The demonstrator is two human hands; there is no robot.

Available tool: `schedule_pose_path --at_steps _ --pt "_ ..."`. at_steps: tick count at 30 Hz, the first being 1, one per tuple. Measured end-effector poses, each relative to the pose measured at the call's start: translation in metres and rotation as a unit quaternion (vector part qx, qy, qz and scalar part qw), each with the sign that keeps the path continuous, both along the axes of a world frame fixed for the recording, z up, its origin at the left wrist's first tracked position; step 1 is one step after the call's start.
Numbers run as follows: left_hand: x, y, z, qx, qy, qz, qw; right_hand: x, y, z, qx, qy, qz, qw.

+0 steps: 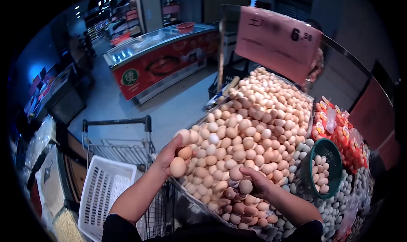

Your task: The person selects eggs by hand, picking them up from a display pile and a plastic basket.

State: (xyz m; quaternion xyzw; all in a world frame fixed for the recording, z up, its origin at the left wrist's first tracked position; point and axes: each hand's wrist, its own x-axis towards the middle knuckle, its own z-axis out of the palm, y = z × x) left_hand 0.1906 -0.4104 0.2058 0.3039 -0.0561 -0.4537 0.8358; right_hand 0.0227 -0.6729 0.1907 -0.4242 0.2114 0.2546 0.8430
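A large heap of brown and pale eggs (250, 136) fills the display in front of me. At the heap's left edge, my left hand (168, 154) is closed around several eggs (178, 166), which show at its fingers and palm. My right hand (255, 181) is over the lower part of the heap, its fingers curled round eggs (235, 173); another egg sits just below, at the fingertips. Part of the right hand's fingers is hidden by the eggs.
A white plastic basket (106, 195) sits in a metal cart (116, 146) at the left. On the right are a green basket (323, 170) with eggs, greyish eggs (333, 212) and red net bags (339, 129). Behind stand a pink price sign (277, 43) and a red freezer (163, 64).
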Motion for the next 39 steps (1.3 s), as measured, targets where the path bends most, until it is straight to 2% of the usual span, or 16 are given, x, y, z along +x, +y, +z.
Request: schedule_pose_path --at_steps 1,3,7,9,10,11,12,13,15,17,18,21,23,25,33,39 --pt "0.004 -0.041 0.028 0.106 -0.087 0.012 0.99 -0.005 -0.016 0.023 -0.05 0.02 -0.033 0.998" --pt "0.039 -0.12 0.025 0.173 -0.259 -0.015 0.95 -0.01 -0.059 0.042 -0.155 -0.055 -0.08 0.983" --pt "0.081 -0.264 0.031 0.263 -0.422 -0.063 0.865 0.008 -0.162 0.046 -0.336 -0.073 -0.153 0.927" --pt "0.104 -0.325 0.012 0.353 -0.523 -0.049 0.774 0.03 -0.21 0.047 -0.468 -0.078 -0.201 0.857" --pt "0.109 -0.35 0.005 0.38 -0.523 -0.02 0.762 0.044 -0.241 0.042 -0.489 -0.055 -0.207 0.846" --pt "0.128 -0.376 -0.016 0.337 -0.59 -0.029 0.733 0.056 -0.259 0.046 -0.519 -0.05 -0.221 0.824" --pt "0.133 -0.394 -0.018 0.398 -0.647 -0.02 0.65 0.079 -0.302 0.015 -0.577 -0.021 -0.228 0.784" --pt "0.136 -0.409 -0.019 0.453 -0.695 -0.01 0.558 0.089 -0.311 0.023 -0.681 -0.015 -0.219 0.698" --pt "0.133 -0.423 -0.021 0.481 -0.704 -0.002 0.522 0.115 -0.345 0.013 -0.681 -0.004 -0.229 0.695" --pt "0.142 -0.441 -0.033 0.471 -0.708 -0.002 0.526 0.149 -0.366 -0.006 -0.723 0.036 -0.232 0.65" --pt "0.146 -0.446 -0.037 0.467 -0.729 -0.013 0.499 0.164 -0.371 -0.014 -0.741 0.056 -0.23 0.628" --pt "0.156 -0.459 -0.044 0.466 -0.769 -0.049 0.435 0.194 -0.381 -0.038 -0.733 0.059 -0.189 0.651" --pt "0.156 -0.464 -0.052 0.47 -0.76 -0.045 0.447 0.21 -0.379 -0.051 -0.759 0.05 -0.175 0.625" --pt "0.158 -0.47 -0.06 0.478 -0.772 -0.042 0.417 0.221 -0.377 -0.054 -0.759 0.055 -0.181 0.623" --pt "0.155 -0.475 -0.062 0.531 -0.75 -0.096 0.383 0.234 -0.377 -0.068 -0.774 0.064 -0.147 0.612" --pt "0.143 -0.438 -0.036 0.497 -0.758 -0.042 0.42 0.232 -0.376 -0.06 -0.772 0.085 -0.077 0.625"
